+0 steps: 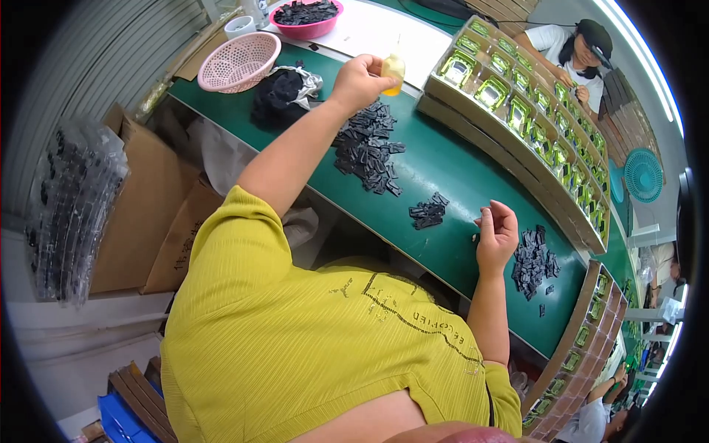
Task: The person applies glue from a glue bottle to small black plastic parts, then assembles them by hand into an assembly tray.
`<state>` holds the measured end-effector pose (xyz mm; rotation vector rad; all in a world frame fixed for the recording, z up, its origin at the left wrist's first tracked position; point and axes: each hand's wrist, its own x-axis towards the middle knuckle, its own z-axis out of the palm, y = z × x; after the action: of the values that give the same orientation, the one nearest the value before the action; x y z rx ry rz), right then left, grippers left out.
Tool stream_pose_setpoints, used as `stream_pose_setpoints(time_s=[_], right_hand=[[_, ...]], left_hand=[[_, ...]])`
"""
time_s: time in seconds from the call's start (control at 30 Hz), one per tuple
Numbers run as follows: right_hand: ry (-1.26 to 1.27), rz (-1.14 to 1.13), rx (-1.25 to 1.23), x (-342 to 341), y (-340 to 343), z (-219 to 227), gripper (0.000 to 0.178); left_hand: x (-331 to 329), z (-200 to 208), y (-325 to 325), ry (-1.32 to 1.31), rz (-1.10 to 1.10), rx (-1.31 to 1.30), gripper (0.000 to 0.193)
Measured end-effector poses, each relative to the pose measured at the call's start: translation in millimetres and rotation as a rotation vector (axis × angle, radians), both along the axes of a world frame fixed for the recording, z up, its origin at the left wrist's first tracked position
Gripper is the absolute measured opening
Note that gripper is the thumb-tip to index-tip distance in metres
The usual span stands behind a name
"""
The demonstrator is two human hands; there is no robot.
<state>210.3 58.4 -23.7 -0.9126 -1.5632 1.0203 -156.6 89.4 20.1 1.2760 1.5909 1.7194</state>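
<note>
My left hand is closed round a small squeeze bottle with amber liquid in the bottom and a thin tip pointing up. It is held above the far edge of a large heap of small black plastic parts on the green tabletop. My right hand is raised over the table, its fingers loosely curled and apart, and I see nothing held in it. On one side of it lies a small pile of black parts; on the other, a larger pile of black parts.
A long cardboard tray of green-rimmed pieces runs along the far side, and another divided tray stands at right. At back left are a pink basket, a pink bowl and a black bag. A co-worker sits opposite.
</note>
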Motion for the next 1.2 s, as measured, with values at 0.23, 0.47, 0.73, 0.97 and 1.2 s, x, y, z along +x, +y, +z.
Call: stream_pose_setpoints(time_s=[0.23,0.47,0.73,0.97,1.2], right_hand=[[-0.084,-0.014,0.023,-5.3,4.9,-1.6,0.017],[-0.164,-0.06,0.126,-4.1,1.0,-7.5,0.012],[-0.08,-0.048,0.029,-5.3,1.3,2.0,0.013],[-0.153,-0.05,0.083,-10.4,3.6,-7.0,0.012],[-0.225,-0.033,0.119,-5.9,-2.7,-8.2,0.012]], left_hand=[[-39.5,-15.5,67.8,0.144,0.214,-0.144,0.04],[-33.8,-15.9,86.4,0.032,0.14,-0.009,0.02],[42.5,8.1,2.9,-0.064,-0.285,-0.017,0.021],[140.1,-16.2,-11.3,0.316,-0.447,-0.081,0.037],[162.1,-38.7,-12.5,0.52,-0.414,-0.075,0.04]])
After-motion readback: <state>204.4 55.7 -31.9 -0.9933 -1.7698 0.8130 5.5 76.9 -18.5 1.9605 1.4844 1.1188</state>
